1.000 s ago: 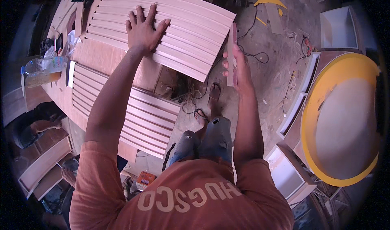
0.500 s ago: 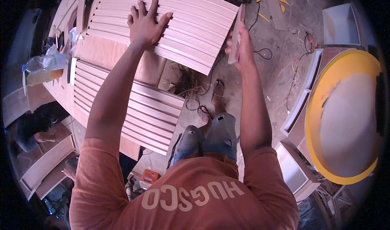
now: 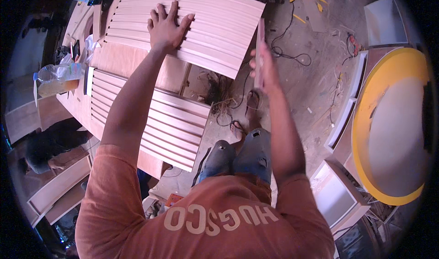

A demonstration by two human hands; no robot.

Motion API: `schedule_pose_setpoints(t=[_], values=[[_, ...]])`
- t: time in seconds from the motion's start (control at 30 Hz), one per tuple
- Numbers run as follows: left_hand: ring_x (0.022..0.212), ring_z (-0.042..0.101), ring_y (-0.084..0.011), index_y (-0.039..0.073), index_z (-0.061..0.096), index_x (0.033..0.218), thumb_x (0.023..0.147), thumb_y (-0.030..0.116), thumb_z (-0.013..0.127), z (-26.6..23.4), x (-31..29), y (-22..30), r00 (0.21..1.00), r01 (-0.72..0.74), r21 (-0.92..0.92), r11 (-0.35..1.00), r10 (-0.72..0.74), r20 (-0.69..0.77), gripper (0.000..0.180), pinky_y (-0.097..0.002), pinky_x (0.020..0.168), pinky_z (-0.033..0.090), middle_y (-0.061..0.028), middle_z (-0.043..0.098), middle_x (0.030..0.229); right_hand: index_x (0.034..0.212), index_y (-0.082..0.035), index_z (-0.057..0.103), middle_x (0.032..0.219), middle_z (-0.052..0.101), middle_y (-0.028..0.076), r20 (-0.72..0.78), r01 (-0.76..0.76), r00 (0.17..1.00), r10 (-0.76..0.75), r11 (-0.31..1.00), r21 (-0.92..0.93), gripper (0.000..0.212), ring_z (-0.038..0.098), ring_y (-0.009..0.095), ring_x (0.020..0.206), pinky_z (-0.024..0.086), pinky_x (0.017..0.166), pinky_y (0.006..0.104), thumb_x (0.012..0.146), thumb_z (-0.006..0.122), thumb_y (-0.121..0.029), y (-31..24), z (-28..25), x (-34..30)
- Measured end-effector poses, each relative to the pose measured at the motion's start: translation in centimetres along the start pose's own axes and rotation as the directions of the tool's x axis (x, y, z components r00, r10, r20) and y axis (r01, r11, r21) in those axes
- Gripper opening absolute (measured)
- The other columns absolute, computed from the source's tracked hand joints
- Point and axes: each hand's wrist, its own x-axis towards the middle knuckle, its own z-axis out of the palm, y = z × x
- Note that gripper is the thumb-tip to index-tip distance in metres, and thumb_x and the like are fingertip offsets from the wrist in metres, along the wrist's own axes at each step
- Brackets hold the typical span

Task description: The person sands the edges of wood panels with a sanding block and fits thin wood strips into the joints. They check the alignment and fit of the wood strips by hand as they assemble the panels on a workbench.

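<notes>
A pale wooden panel with long parallel grooves (image 3: 215,32) lies at the far side of the bench. My left hand (image 3: 168,29) rests flat on top of it, fingers spread. Just off the panel's right end, my right hand (image 3: 267,69) grips a flat, narrow wooden block (image 3: 260,39) held on edge; motion blurs this hand slightly. The block stands beside the panel's end, and I cannot tell whether they touch. A second grooved panel (image 3: 171,131) lies nearer, partly under my left forearm.
Plastic bottles (image 3: 57,80) stand on the bench's left side. Cables (image 3: 292,55) and scraps litter the floor. To the right are a yellow-rimmed oval piece (image 3: 361,135) and a white open box (image 3: 336,195). Another person (image 3: 50,147) is at lower left.
My right hand and the block have moved nearer to me along the panel's right end. My left hand keeps its place on the panel. The whole view has shifted slightly.
</notes>
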Motion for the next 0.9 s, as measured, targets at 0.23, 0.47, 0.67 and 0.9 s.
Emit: schedule_pose_setpoints(t=[0.23, 0.47, 0.67, 0.9], values=[[0.149, 0.022, -0.0441, 0.026, 0.033, 0.158, 0.091, 0.079, 0.039, 1.1, 0.1, -0.5, 0.999, -0.005, -0.014, 1.000, 0.004, -0.047, 0.086, -0.0559, 0.119, 0.019, -0.0257, 0.025, 0.161, 0.129, -0.007, 0.053, 0.098, 0.053, -0.001, 0.116, 0.024, 0.993, -0.013, 0.995, -0.093, 0.058, 0.050, 0.006, 0.071, 0.042, 0.051, 0.0227, 0.094, 0.062, -0.052, 7.4, -0.8, -8.7], [0.151, 0.017, -0.0426, 0.026, 0.028, 0.160, 0.088, 0.085, 0.034, 0.6, 0.3, -0.2, 0.998, 0.050, 0.010, 0.999, -0.050, 0.041, 0.092, -0.0541, 0.121, 0.017, -0.0243, 0.022, 0.163, 0.144, -0.004, 0.048, 0.122, 0.058, 0.009, 0.143, 0.216, 0.972, -0.187, 0.950, -0.225, 0.068, 0.056, 0.020, 0.100, 0.044, 0.087, 0.0355, 0.097, 0.056, -0.053, 4.8, -3.9, -9.8], [0.151, 0.019, -0.0440, 0.026, 0.030, 0.159, 0.089, 0.083, 0.036, 0.8, 0.2, -0.4, 1.000, 0.012, -0.016, 1.000, -0.013, -0.006, 0.090, -0.0555, 0.120, 0.018, -0.0250, 0.022, 0.163, 0.115, -0.009, 0.056, 0.085, 0.050, -0.002, -0.026, 0.077, 0.997, -0.076, 0.995, 0.070, 0.057, 0.047, 0.006, 0.063, 0.040, 0.051, 0.0219, 0.092, 0.061, -0.060, 0.0, -0.8, 1.8], [0.149, 0.023, -0.0430, 0.026, 0.035, 0.157, 0.089, 0.081, 0.040, 1.2, 0.1, -0.8, 1.000, -0.001, -0.092, 0.996, -0.001, -0.021, 0.088, -0.0555, 0.119, 0.020, -0.0245, 0.027, 0.161, 0.110, -0.008, 0.057, 0.081, 0.050, -0.003, 0.104, 0.102, 0.991, -0.087, 0.985, -0.142, 0.049, 0.050, 0.005, 0.064, 0.040, 0.049, 0.0226, 0.090, 0.065, -0.053, 9.0, -0.9, -8.1]])
